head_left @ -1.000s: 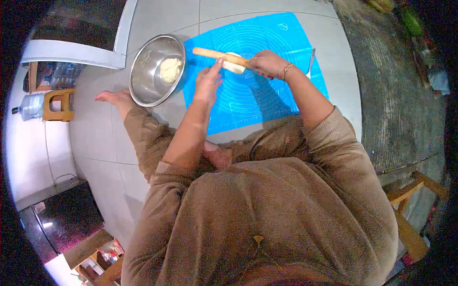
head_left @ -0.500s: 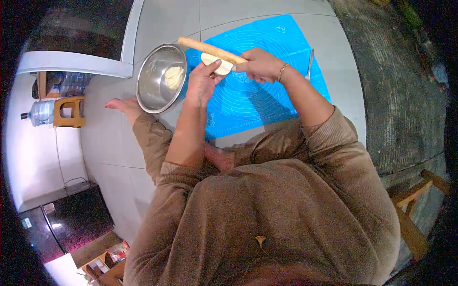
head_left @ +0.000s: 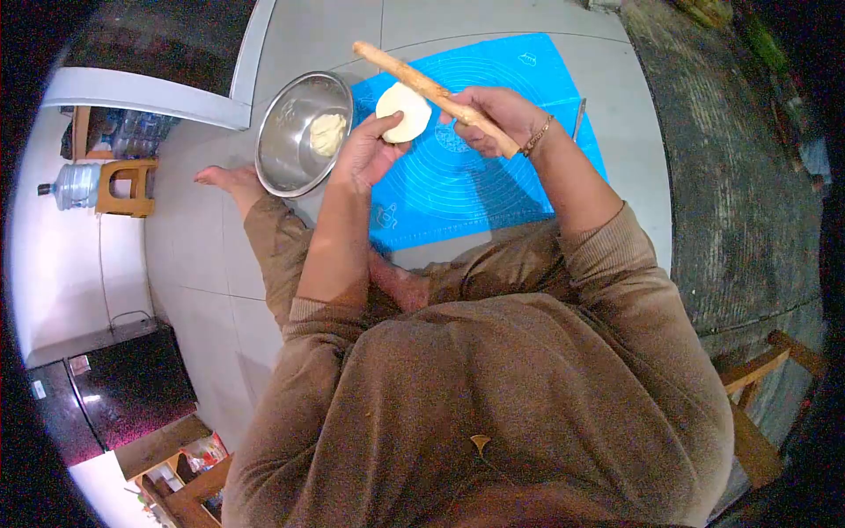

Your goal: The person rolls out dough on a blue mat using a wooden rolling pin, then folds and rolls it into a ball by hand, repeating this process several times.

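Observation:
Pinched between the thumb and fingers of my left hand [head_left: 372, 151] is a pale, round, flattened piece of dough [head_left: 405, 114]. My right hand [head_left: 495, 119] grips a wooden rolling pin [head_left: 407, 76] near its lower end; the pin slants up to the left, close above the dough. Both hands are over a blue silicone baking mat [head_left: 510, 189] printed with white circles. Left of the mat stands a steel bowl [head_left: 280, 145] with a lump of dough [head_left: 328, 135] inside.
A metal utensil [head_left: 579, 119], partly hidden, lies at the mat's right edge. My bare foot [head_left: 227, 178] rests below the bowl. A yellow stool [head_left: 126, 187] and a water jug [head_left: 77, 188] are at the left. Dark rough ground [head_left: 731, 176] borders the tiles on the right.
The dough piece has turned to show its round face to the camera. The rolling pin has swung to a steeper slant, and its lower end now shows past my right hand.

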Demonstrator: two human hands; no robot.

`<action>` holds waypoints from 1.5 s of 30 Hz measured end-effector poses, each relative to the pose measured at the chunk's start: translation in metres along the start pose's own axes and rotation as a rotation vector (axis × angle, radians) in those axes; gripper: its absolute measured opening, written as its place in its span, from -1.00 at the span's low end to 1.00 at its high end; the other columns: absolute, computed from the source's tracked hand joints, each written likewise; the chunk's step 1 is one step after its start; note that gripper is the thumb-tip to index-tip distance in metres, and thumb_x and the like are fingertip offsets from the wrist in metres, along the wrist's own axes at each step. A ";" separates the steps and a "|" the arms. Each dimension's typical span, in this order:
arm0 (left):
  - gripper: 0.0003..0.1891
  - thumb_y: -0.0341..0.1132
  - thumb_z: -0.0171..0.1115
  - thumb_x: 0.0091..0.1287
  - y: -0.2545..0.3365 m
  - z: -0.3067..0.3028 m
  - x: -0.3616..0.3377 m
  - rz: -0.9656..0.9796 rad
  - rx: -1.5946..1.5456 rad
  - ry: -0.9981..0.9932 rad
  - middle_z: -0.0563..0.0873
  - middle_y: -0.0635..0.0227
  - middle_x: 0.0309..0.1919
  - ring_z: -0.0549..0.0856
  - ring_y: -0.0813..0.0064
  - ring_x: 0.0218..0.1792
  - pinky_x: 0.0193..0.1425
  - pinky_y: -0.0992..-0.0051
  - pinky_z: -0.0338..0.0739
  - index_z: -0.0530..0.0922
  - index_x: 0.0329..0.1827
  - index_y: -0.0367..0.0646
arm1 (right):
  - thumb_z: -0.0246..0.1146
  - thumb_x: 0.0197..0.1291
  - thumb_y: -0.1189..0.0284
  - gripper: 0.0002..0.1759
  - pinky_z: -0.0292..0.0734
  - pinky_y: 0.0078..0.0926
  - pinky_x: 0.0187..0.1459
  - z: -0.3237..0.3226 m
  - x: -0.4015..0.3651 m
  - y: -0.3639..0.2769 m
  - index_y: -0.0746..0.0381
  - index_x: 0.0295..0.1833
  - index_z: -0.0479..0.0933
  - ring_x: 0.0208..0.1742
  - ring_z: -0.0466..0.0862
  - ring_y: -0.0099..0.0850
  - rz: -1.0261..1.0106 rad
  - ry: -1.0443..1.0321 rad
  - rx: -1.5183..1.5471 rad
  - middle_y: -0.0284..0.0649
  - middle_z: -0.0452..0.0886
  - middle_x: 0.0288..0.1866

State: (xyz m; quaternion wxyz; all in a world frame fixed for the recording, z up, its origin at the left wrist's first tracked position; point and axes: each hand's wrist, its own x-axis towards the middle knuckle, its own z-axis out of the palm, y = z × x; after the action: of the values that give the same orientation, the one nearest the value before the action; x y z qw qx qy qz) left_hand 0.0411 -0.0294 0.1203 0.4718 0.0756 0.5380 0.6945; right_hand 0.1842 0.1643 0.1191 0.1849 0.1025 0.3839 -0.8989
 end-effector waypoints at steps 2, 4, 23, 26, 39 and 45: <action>-0.62 -0.38 0.27 0.27 0.005 -0.008 0.002 -0.032 0.076 0.014 0.64 0.27 -0.07 0.67 0.43 -0.13 -0.14 0.48 0.60 0.44 0.12 -0.27 | -0.10 0.37 0.13 -0.60 0.24 -0.60 -0.81 -0.005 0.001 0.000 0.25 -0.12 0.45 -0.81 0.30 -0.58 -0.050 -0.035 0.004 -0.38 0.35 -0.71; -0.62 -0.37 0.28 0.27 0.009 -0.013 0.003 -0.086 0.142 0.001 0.66 0.28 -0.08 0.68 0.47 -0.18 -0.20 0.51 0.61 0.45 0.11 -0.27 | -0.10 0.37 0.13 -0.59 0.25 -0.61 -0.80 -0.008 0.002 0.001 0.26 -0.11 0.45 -0.81 0.30 -0.58 -0.073 -0.044 -0.003 -0.38 0.35 -0.71; -0.59 -0.41 0.38 -0.08 -0.069 -0.044 0.056 0.086 1.426 0.141 0.72 0.10 -0.30 0.71 0.21 -0.27 -0.15 0.32 0.59 0.61 -0.09 -0.32 | 0.22 0.09 0.19 -0.65 0.50 -0.31 -0.46 -0.040 0.019 0.026 0.29 -0.23 0.54 -0.50 0.60 -0.31 -0.156 0.581 -0.940 -0.14 0.56 -0.48; -0.68 -0.44 0.28 -0.01 -0.069 -0.051 0.036 0.364 1.405 0.469 0.70 0.01 -0.25 0.70 0.08 -0.22 -0.11 0.24 0.57 0.61 -0.15 -0.32 | 0.25 0.02 0.20 -0.64 0.56 -0.16 -0.21 -0.055 0.034 0.046 0.26 -0.17 0.60 -0.28 0.67 -0.10 -0.125 0.619 -1.293 -0.01 0.66 -0.30; -0.49 -0.19 -0.08 0.44 -0.092 -0.029 0.019 0.691 1.815 0.063 0.23 -0.10 0.39 0.10 -0.17 0.44 0.50 0.01 -0.07 0.28 0.35 -0.34 | 0.24 0.10 0.09 -0.51 0.52 -0.06 -0.01 -0.039 0.047 0.093 0.35 -0.14 0.59 -0.05 0.62 0.04 -0.027 0.800 -1.477 0.12 0.63 -0.10; -0.37 -0.16 0.04 0.38 -0.116 -0.033 -0.001 0.643 1.866 -0.022 0.11 -0.07 0.45 0.04 -0.18 0.46 0.50 -0.02 -0.10 0.16 0.41 -0.37 | 0.17 0.20 0.07 -0.56 0.42 -0.08 -0.04 -0.023 0.053 0.110 0.27 -0.13 0.49 -0.03 0.51 -0.02 -0.296 1.006 -1.746 -0.02 0.50 -0.10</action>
State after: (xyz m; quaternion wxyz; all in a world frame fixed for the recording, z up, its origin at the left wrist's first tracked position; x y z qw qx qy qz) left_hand 0.0880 -0.0552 0.0124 0.0166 0.5665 0.8194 0.0860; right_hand 0.1824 0.0976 0.0147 -0.1007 0.2494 0.9478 -0.1715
